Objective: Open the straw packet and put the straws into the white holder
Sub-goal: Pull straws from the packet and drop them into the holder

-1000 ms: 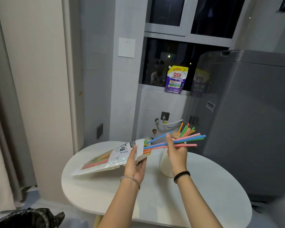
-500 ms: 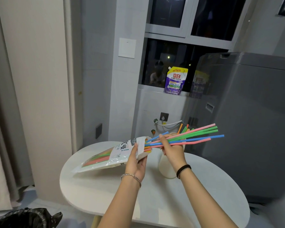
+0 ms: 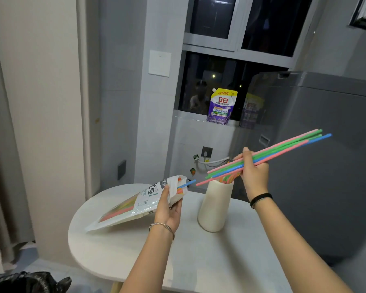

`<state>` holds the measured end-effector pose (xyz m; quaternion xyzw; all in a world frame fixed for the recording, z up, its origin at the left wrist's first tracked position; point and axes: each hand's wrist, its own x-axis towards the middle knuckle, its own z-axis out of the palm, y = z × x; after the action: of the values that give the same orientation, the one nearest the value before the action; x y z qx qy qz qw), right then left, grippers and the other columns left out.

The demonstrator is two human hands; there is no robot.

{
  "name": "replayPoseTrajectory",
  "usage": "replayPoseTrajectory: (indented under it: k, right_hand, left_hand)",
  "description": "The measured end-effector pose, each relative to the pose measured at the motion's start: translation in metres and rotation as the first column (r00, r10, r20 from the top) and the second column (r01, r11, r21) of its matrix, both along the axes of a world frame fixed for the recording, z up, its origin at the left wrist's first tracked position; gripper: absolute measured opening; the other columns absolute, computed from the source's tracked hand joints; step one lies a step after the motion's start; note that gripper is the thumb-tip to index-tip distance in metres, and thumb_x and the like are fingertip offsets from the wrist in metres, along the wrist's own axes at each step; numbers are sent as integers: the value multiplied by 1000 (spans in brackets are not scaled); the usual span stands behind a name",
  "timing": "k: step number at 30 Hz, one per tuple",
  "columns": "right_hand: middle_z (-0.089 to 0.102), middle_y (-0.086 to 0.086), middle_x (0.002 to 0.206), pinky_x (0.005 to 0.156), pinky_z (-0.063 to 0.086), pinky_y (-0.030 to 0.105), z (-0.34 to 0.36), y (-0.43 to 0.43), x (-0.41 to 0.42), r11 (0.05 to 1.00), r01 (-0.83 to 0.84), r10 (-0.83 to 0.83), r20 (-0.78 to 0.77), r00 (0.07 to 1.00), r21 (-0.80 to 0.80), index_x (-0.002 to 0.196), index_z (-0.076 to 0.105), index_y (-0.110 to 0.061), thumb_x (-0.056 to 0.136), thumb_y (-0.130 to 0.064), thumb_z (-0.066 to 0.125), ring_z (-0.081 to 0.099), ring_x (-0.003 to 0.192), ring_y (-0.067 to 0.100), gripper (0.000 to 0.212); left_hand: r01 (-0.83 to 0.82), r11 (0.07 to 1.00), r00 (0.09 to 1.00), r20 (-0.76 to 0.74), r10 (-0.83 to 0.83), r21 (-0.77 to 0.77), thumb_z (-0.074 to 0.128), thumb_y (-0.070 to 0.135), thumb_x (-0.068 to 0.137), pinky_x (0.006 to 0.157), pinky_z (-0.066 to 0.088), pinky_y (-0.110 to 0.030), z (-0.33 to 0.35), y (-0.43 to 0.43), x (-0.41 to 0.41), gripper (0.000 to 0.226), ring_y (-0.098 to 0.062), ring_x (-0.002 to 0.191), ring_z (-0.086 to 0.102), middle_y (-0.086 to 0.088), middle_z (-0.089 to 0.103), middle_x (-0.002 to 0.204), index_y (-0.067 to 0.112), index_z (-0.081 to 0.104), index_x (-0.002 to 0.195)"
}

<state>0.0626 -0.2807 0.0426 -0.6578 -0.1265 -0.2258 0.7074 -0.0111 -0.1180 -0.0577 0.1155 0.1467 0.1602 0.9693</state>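
Note:
My left hand (image 3: 169,208) grips the open end of the straw packet (image 3: 131,206), a white printed bag that slants down to the table on the left. A blue straw (image 3: 187,183) and orange ends poke out of its mouth. My right hand (image 3: 253,172) holds a bunch of pink, green and blue straws (image 3: 283,148), fully clear of the packet and slanting up to the right. Their lower ends hang just above the white holder (image 3: 215,208), which stands upright on the table with several straw tips showing at its rim.
The white oval table (image 3: 199,256) fills the foreground. A grey appliance (image 3: 325,166) stands close on the right. A purple refill pouch (image 3: 221,106) sits on the window sill. A black bin bag (image 3: 28,282) lies at the lower left, beside a curtain.
My right hand has drawn the bunch of straws out of the packet, up and to the right. The left hand has kept the packet in place.

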Motion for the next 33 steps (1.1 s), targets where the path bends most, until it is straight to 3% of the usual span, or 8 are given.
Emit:
replayPoseTrajectory:
  k: [3,8,14,19,22,28,33]
  right_hand:
    - [64,-2,66,47,49,11,8,-10,9,997,72,-72,20,997,1,69,60,-15,94,-32,51,64,52,-2,31]
    - [61,-1,64,44,45,6,18,-18,25,981,181,-175,80,981,-70,77,62,-5,95,-35,48,62,50,-3,37]
    - [63,4,64,56,54,31,19,-7,40,940,184,-166,87,982,-289,63,58,-22,94,-39,47,65,59,20,37]
    - [69,15,74,61,57,37,10,5,56,795,212,-222,53,974,-568,76,66,-5,94,-42,43,67,65,29,47]
    - [70,15,82,72,56,42,2,6,67,710,147,-233,-33,972,-689,85,67,-4,93,-43,44,67,75,32,46]
    - [69,11,87,73,58,39,-14,1,77,754,38,-157,-124,980,-655,91,67,-11,85,-37,63,67,78,25,28]
    - [52,5,90,65,50,30,-16,1,77,772,102,-103,34,994,-627,85,67,-14,81,-27,69,55,81,22,14]
  left_hand:
    - [-26,999,1000,-3,26,18,56,15,96,71,57,-23,-4,2,2,48,-16,91,62,-14,58,135,2,45,141]
    - [-40,999,999,-15,40,21,57,12,95,64,59,-24,-5,2,4,50,-17,87,62,-15,58,133,3,44,142]
    - [-37,999,999,-32,38,26,56,12,95,61,58,-24,-5,1,4,49,-17,83,61,-15,58,130,2,44,142]
    - [-33,999,999,-40,34,31,56,12,95,60,59,-25,-7,-1,5,50,-18,85,62,-17,58,134,2,43,142]
    - [-30,998,998,-45,33,55,57,12,94,61,59,-25,-8,0,7,49,-17,83,62,-14,63,122,2,45,141]
    - [-48,997,997,-61,51,52,58,11,94,68,57,-27,-10,2,9,51,-17,85,62,-15,57,137,6,43,142]
    - [-36,998,997,-70,39,52,57,11,94,67,57,-27,-10,0,9,50,-18,85,62,-17,55,139,4,44,142]
